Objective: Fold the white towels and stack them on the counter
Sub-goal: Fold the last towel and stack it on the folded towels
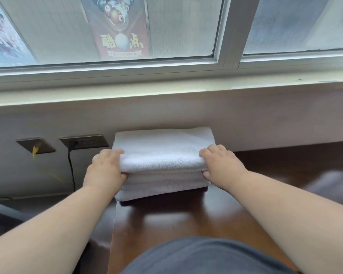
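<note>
A stack of folded white towels [164,186] stands on the dark wooden counter [186,218], pushed back against the wall under the window. The top folded towel [162,151] lies on the stack. My left hand [105,169] grips its near left corner, fingers over the top and thumb under the fold. My right hand [220,163] grips the near right corner the same way. Both forearms reach in from the bottom of the view.
Two wall sockets [83,142] sit left of the stack, with a black cable [71,167] hanging from one. A white window sill [166,91] runs above. The counter's left edge [113,224] drops off beside my left arm. A blurred pale shape lies at far right.
</note>
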Tool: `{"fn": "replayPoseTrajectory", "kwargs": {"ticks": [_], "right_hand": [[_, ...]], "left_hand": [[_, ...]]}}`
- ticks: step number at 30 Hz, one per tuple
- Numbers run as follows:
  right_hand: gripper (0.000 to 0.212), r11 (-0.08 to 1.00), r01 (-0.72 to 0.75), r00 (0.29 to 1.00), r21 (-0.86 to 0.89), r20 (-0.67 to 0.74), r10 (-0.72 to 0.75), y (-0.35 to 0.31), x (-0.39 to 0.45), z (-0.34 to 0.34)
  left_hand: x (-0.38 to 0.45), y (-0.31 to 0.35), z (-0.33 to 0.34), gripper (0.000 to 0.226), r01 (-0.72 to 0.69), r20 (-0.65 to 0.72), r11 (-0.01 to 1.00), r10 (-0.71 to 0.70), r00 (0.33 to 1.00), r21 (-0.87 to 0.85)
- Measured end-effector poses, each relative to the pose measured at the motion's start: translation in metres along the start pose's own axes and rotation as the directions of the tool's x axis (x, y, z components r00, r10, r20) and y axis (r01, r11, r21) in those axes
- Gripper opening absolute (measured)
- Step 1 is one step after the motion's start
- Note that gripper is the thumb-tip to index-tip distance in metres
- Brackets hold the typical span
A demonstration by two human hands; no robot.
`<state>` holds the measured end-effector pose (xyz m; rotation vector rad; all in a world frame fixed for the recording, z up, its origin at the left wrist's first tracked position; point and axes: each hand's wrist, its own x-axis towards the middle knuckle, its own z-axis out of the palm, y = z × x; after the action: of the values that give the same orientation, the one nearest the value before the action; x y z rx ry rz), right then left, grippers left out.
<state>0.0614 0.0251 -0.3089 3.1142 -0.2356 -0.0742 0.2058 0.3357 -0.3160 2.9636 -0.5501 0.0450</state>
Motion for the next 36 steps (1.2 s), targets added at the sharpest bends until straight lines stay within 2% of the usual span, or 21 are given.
{"fn": "replayPoseTrajectory", "kwargs": {"ticks": [1,2,3,4,5,6,7,9,11,12,14,16,18,20,22,24,26,29,31,34,36], "right_hand": [[0.047,0.997,-0.047,0.999,0.054,0.003,0.047,0.002,-0.002,0.001],[0.047,0.99,-0.088,0.996,0.109,0.004,0.088,0.003,-0.004,0.002],[0.048,0.98,-0.118,0.993,0.159,0.004,0.119,0.005,-0.005,0.004],[0.048,0.972,-0.134,0.991,0.194,0.003,0.136,0.007,-0.006,0.005],[0.049,0.969,-0.136,0.99,0.206,0.001,0.138,0.009,-0.007,0.005],[0.049,0.973,-0.124,0.992,0.195,-0.006,0.127,0.011,-0.007,0.006],[0.049,0.979,-0.103,0.994,0.174,-0.015,0.107,0.012,-0.006,0.006],[0.048,0.99,-0.055,0.998,0.127,-0.026,0.058,0.014,-0.003,0.006],[0.044,0.998,-0.008,1.0,0.056,-0.027,0.01,0.016,0.001,0.005],[0.041,1.0,0.015,1.0,0.011,-0.026,-0.015,0.017,0.003,0.005],[0.035,0.996,0.056,0.998,-0.074,-0.016,-0.057,0.018,0.006,0.002],[0.029,0.983,0.115,0.993,-0.141,0.005,-0.115,0.019,0.009,0.0],[0.03,0.966,0.192,0.981,-0.171,0.025,-0.19,0.02,0.011,-0.004],[0.048,0.959,0.237,0.971,-0.156,0.014,-0.237,0.014,0.017,-0.014],[0.064,0.957,0.271,0.96,-0.1,-0.041,-0.276,-0.005,0.026,-0.026],[0.068,0.945,0.324,0.943,-0.036,-0.072,-0.326,-0.043,0.038,-0.036],[0.067,0.927,0.375,0.925,0.022,-0.076,-0.373,-0.093,0.051,-0.041],[0.07,0.918,0.383,0.924,0.106,-0.06,-0.379,-0.159,0.068,-0.039],[0.069,0.912,0.401,0.916,0.082,-0.046,-0.399,-0.185,0.077,-0.037],[0.068,0.899,0.438,0.899,0.002,-0.005,-0.438,-0.2,0.085,-0.033],[0.064,0.898,0.441,0.897,0.005,0.022,-0.441,-0.202,0.087,-0.027]], "left_hand": [[-0.001,0.002,-0.001,0.067,0.184,-0.022,0.966,-0.191,0.981,-0.183],[-0.002,0.004,0.0,0.067,0.335,-0.003,0.866,-0.362,0.932,-0.371],[-0.004,0.008,0.002,0.066,0.453,0.073,0.706,-0.498,0.864,-0.544],[-0.004,0.013,0.004,0.063,0.537,0.192,0.497,-0.587,0.787,-0.682],[-0.005,0.019,0.008,0.058,0.572,0.317,0.277,-0.612,0.725,-0.773],[-0.006,0.026,0.01,0.05,0.57,0.421,0.084,-0.589,0.69,-0.818],[-0.006,0.03,0.013,0.037,0.557,0.494,-0.065,-0.554,0.67,-0.828],[-0.005,0.036,0.013,0.03,0.51,0.579,-0.285,-0.501,0.643,-0.812],[-0.003,0.035,0.014,0.039,0.44,0.604,-0.418,-0.475,0.639,-0.795],[-0.002,0.034,0.013,0.043,0.415,0.606,-0.452,-0.47,0.642,-0.79],[0.0,0.033,0.011,0.049,0.425,0.605,-0.441,-0.458,0.652,-0.791],[0.003,0.032,0.011,0.036,0.489,0.604,-0.355,-0.436,0.667,-0.797],[0.003,0.026,0.016,0.029,0.51,0.61,-0.334,-0.409,0.679,-0.793],[0.001,0.019,0.02,0.032,0.488,0.609,-0.374,-0.365,0.704,-0.788],[-0.003,0.017,0.019,0.03,0.438,0.571,-0.41,-0.299,0.764,-0.8],[-0.006,0.018,0.018,0.03,0.392,0.527,-0.43,-0.262,0.808,-0.814],[-0.009,0.019,0.018,0.028,0.373,0.513,-0.451,-0.243,0.823,-0.811],[-0.014,0.017,0.016,0.027,0.384,0.524,-0.48,-0.198,0.829,-0.789],[-0.015,0.015,0.014,0.03,0.405,0.536,-0.476,-0.178,0.825,-0.781],[-0.016,0.002,0.014,0.038,0.486,0.57,-0.404,-0.115,0.814,-0.775],[-0.015,-0.009,0.016,0.044,0.543,0.609,-0.404,-0.047,0.791,-0.736]]}}
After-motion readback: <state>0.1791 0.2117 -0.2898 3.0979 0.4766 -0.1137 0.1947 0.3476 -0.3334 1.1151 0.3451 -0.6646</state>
